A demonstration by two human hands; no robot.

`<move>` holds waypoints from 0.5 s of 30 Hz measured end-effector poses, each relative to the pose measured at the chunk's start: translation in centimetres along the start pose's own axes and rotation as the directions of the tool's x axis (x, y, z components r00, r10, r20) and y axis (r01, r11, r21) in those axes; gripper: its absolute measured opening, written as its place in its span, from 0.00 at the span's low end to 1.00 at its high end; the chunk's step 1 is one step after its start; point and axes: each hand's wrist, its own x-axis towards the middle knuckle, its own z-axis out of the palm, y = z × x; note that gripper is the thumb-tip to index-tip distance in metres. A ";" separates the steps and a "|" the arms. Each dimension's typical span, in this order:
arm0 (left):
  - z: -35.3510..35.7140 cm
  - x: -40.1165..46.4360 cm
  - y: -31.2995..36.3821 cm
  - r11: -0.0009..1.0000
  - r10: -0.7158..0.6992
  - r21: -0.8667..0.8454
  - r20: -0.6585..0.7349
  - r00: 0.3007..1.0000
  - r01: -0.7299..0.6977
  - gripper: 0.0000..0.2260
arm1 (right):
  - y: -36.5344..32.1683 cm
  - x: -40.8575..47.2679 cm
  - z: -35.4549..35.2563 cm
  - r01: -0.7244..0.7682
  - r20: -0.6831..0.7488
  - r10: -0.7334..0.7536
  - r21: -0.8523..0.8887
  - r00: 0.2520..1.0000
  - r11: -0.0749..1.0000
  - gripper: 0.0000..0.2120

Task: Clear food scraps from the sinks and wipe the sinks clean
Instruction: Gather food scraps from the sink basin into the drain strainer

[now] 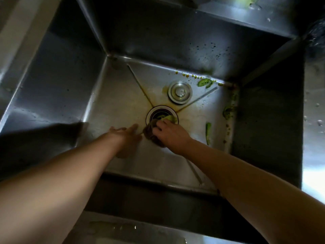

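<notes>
At the centre of the frame, in the sink (123, 95), we grip a brown cloth (151, 133) with our right hand (169, 133) beside the drain (159, 114), our left hand (125, 132) flat and open, green scraps (204, 83) lying upper right.

Head cam: I'm looking down into a deep steel sink (58, 71). Right hand (169, 133) grips a brown cloth (152, 134) on the sink floor, right at the near edge of the open drain (159, 114). Green scrap (168, 118) sits at the drain rim, just past the fingers. Left hand (125, 133) lies flat beside the cloth, fingers straight. Drain stopper (179, 92) lies behind the drain. More green scraps (204, 83) in the far right corner, a green strip (208, 132) near the right wall. Yellowish stains around the drain.
</notes>
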 end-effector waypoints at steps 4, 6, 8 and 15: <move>0.0 -0.4 0.2 1.000 -0.015 -0.025 -0.042 0.999 0.014 0.30 | 0.0 -3.1 -2.2 -0.170 -0.048 0.186 0.227 0.981 0.959 0.23; 0.1 -0.4 0.8 1.000 -0.009 0.008 -0.081 0.997 0.009 0.31 | 0.4 -4.9 -3.2 -0.323 0.011 0.337 0.311 0.942 0.894 0.21; 0.2 -0.5 1.6 1.000 0.014 -0.002 -0.087 0.996 -0.014 0.34 | 0.8 -6.9 -3.7 -0.442 0.112 0.431 0.334 0.896 0.832 0.20; -0.2 0.2 4.6 0.996 0.086 -0.026 -0.095 0.992 -0.089 0.27 | 2.2 -12.9 -0.4 -0.706 0.549 0.515 0.211 0.658 0.676 0.16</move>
